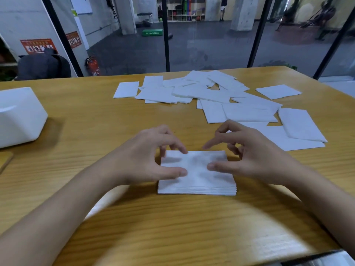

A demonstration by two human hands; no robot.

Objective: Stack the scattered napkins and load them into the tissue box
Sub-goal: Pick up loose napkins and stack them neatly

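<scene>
L hand point(146, 156) & R hand point(253, 156) relaxed, not gripping, thumbs resting on napkin stack point(197, 182); scattered napkins point(211, 93) beyond.

Napkin stack point(197, 181), blurred, seems squared — loose napkins point(211, 93) scattered beyond, white tissue box point(19, 116) far left.

Two bare forearms, the left point(67, 204) and the right point(317, 189), run unclothed to the wrists, ending in a bare left grip point(146, 158) and right grip point(249, 156) with slim fingers point(221, 140) and short nails.
</scene>
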